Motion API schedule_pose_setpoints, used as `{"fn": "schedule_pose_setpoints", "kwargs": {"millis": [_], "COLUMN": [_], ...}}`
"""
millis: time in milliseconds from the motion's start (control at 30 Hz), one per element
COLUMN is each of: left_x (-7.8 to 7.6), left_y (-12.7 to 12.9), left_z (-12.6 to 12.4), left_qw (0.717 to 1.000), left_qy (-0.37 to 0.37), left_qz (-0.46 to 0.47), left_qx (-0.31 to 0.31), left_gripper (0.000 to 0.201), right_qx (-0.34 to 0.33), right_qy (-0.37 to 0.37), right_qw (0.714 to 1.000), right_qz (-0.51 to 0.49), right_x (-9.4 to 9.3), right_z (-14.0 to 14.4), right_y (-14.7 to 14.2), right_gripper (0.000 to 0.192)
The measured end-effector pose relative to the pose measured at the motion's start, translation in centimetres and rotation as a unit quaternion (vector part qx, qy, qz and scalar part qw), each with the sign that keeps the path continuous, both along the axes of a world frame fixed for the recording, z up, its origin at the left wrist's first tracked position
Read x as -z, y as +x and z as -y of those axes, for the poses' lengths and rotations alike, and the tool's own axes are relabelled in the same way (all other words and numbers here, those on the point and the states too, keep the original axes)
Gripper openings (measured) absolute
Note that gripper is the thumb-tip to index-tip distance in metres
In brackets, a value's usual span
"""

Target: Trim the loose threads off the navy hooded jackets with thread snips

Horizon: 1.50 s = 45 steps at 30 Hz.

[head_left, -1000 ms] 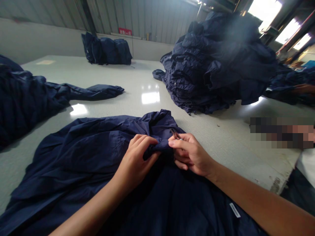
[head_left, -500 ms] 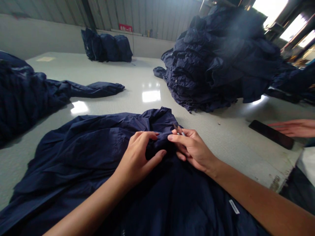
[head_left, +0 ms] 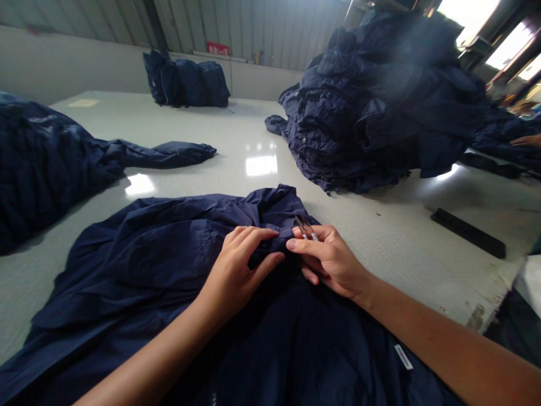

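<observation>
A navy garment (head_left: 147, 270) lies crumpled across the table in front of me. My left hand (head_left: 236, 265) is closed on a fold near its upper edge, with cloth between thumb and fingers. Just to the right, my right hand (head_left: 338, 262) pinches the same edge between thumb and forefinger. That hand also holds small thread snips (head_left: 305, 228), whose dark blades point up and away above the forefinger. The snips' handles are hidden in the palm. A small white label (head_left: 403, 357) shows on the garment below my right forearm.
A tall heap of navy garments (head_left: 380, 107) stands at back right. Another navy garment (head_left: 46, 169) lies at left, one sleeve stretched inward. A folded navy bundle (head_left: 190, 82) sits far back. A flat black object (head_left: 469, 232) lies right; a co-worker's hand (head_left: 526, 141) shows at the far-right edge.
The co-worker's hand beside the black object has gone from there; a hand now shows higher at the right edge. My hands have barely shifted, and the snips' blades show more clearly.
</observation>
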State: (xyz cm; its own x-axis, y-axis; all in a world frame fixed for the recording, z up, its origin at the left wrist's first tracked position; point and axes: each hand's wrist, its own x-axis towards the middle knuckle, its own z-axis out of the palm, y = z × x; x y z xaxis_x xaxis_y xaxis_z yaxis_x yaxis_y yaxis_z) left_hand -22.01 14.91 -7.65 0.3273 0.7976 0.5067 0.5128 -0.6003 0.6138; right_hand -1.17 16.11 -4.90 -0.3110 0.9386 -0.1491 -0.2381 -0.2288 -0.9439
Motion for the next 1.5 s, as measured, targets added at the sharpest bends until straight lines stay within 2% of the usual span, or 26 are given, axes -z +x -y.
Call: {"fn": "schedule_pose_setpoints", "kwargs": {"millis": [133,200,267,433,533,700,1067,1133,1233,1267,1333,1500], "left_x": [-0.1,-0.2,-0.3,0.1,0.2,0.2,0.2,0.2,0.0,0.0,0.0,0.3], "left_y": [0.1,0.1,0.1,0.0,0.0,0.0,0.0,0.1,0.1,0.1,0.2,0.2], "left_z": [-0.1,-0.1,-0.1,-0.3,-0.3,-0.4,-0.2,-0.2,-0.1,-0.1,0.0,0.1], "left_qw": [1.0,0.999,0.999,0.999,0.999,0.999,0.999,0.999,0.999,0.999,1.0,0.999], "left_qy": [-0.005,-0.014,-0.022,-0.024,-0.02,-0.02,-0.023,-0.022,-0.014,-0.009,0.008,0.031], "left_qz": [0.017,0.017,0.012,0.006,0.0,-0.009,-0.006,-0.005,-0.006,-0.005,-0.001,0.0], "left_qx": [-0.015,-0.028,-0.037,-0.032,-0.028,-0.026,-0.032,-0.035,-0.037,-0.034,-0.027,-0.021], "left_gripper": [0.007,0.007,0.01,0.01,0.009,0.008,0.009,0.009,0.009,0.008,0.007,0.021], "right_qx": [0.02,0.036,0.025,-0.042,-0.06,-0.086,-0.072,-0.056,0.009,0.027,0.027,-0.024], "right_qy": [0.114,0.174,0.217,0.342,0.355,0.359,0.365,0.332,0.208,0.166,0.12,0.114], "right_qw": [0.989,0.976,0.961,0.88,0.858,0.848,0.858,0.882,0.953,0.968,0.982,0.982], "right_qz": [0.09,0.126,0.168,0.328,0.367,0.38,0.353,0.328,0.222,0.185,0.141,0.15], "right_x": [0.1,-0.1,-0.6,-1.2,-1.0,-0.7,-0.3,-0.3,0.0,0.1,0.3,0.1], "right_z": [0.1,0.2,0.4,0.7,0.4,0.2,0.1,0.2,0.0,-0.1,-0.4,-0.7], "right_y": [0.9,1.4,1.6,1.2,1.0,1.1,0.8,0.8,0.7,0.6,0.6,0.6], "right_gripper": [0.023,0.024,0.026,0.031,0.034,0.035,0.041,0.04,0.038,0.038,0.041,0.043]}}
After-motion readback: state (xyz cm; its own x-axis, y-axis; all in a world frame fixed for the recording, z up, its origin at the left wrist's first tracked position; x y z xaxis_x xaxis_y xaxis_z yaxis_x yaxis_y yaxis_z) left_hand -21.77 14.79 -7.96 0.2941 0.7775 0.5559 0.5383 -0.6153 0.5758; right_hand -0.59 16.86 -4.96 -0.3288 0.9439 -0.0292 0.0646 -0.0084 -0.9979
